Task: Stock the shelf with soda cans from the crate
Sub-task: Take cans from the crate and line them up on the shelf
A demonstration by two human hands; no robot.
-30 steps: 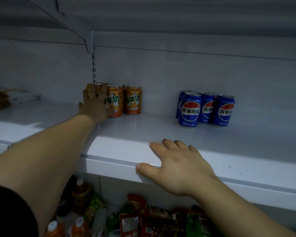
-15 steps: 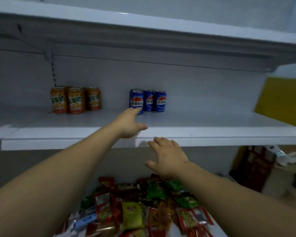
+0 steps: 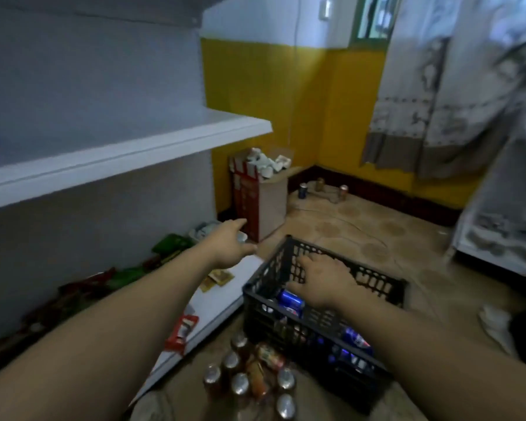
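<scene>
While my right hand (image 3: pixel 322 281) hovers spread and empty over the blue cans (image 3: pixel 290 300) in the crate (image 3: pixel 286 326) on the floor (image 3: pixel 362 232) and my left hand (image 3: pixel 228 246) hangs open to its left, a hurried grab could drop one onto the loose cans (image 3: pixel 240 384) standing nearby.

No readable text, blue cans (image 3: pixel 290 300) labels blurred

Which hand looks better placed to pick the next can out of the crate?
Right. The right hand hovers open directly over the black crate, just above a blue can. The left hand reaches off to the side, outside the crate.
</scene>
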